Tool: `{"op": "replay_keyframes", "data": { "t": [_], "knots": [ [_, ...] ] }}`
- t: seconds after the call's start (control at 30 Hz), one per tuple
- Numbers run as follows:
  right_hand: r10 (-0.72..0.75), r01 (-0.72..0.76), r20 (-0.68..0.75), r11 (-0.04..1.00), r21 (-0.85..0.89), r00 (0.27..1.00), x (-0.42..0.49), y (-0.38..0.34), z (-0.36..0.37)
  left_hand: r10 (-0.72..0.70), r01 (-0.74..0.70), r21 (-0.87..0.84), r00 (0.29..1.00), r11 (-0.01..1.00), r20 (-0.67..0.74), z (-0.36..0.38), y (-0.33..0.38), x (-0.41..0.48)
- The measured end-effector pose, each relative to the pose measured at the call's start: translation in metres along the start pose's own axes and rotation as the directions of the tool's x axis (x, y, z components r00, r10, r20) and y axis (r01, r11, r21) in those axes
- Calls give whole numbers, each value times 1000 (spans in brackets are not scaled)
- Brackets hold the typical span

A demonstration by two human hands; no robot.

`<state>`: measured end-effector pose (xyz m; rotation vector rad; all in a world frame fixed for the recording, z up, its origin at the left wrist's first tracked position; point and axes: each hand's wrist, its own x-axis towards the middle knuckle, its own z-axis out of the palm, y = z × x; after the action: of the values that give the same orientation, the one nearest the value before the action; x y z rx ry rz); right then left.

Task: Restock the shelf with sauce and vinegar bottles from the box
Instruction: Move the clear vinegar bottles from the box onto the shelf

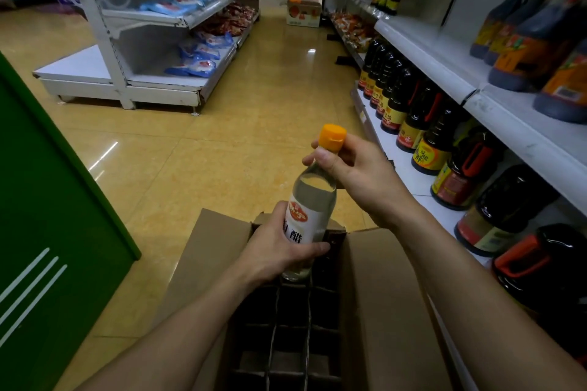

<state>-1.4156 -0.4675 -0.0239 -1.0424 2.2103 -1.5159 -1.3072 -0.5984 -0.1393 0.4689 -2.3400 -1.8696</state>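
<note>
Head cam, single view. Vinegar bottle [309, 216] at frame centre: clear liquid, white label, orange cap [333, 136]. It is off the shelf and held in the air over the far end of the box [381, 295], base just above the divider grid [286, 327], cap leaning slightly to the right.

Left hand [279, 247]: grip closed round the lower body of the bottle, fingers and thumb wrapped over the label. Right hand [352, 171]: grip a pinch, thumb and fingertips on the neck right at the cap, other fingers loosely curled.

Box sits at lower centre, flaps open — the cells are dark, cannot tell what is in them.

Right side of frame: lower shelf [409, 174] carries a row of dark sauce bottles [422, 117] running from lower right toward the upper middle. Upper shelf [444, 51] above it holds big jugs [524, 41] with orange labels, blurred.

Left edge: green panel [47, 200]. Upper left: white shelving unit [143, 86] with blue packets [197, 57]. Glossy yellow floor [190, 152] in between. Top centre, far end of the aisle — a carton [303, 13] on the floor.
</note>
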Motion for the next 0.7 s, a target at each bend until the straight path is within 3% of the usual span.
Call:
{"op": "replay_keyframes", "data": {
  "t": [0.13, 0.33, 0.53, 0.7],
  "knots": [
    [19, -19, -67, 1000, 12, 998, 1, -2, 9, 9, -5, 34, 994, 999, -113, 8, 4, 0],
    [195, -190, 38, 977, -95, 980, -2, 5, 26, -3, 15, 52, 973, 999, -232, 19, 16, 1],
    [179, -183, -61, 981, -70, 982, -2, 5, 27, -5, 40, 100, 944, 994, -329, 24, 37, -6],
    [139, -138, -19, 990, 27, 990, -5, -14, 15, 7, 1, 24, 950, 1000, -311, 21, 53, -17]
  ]
}}
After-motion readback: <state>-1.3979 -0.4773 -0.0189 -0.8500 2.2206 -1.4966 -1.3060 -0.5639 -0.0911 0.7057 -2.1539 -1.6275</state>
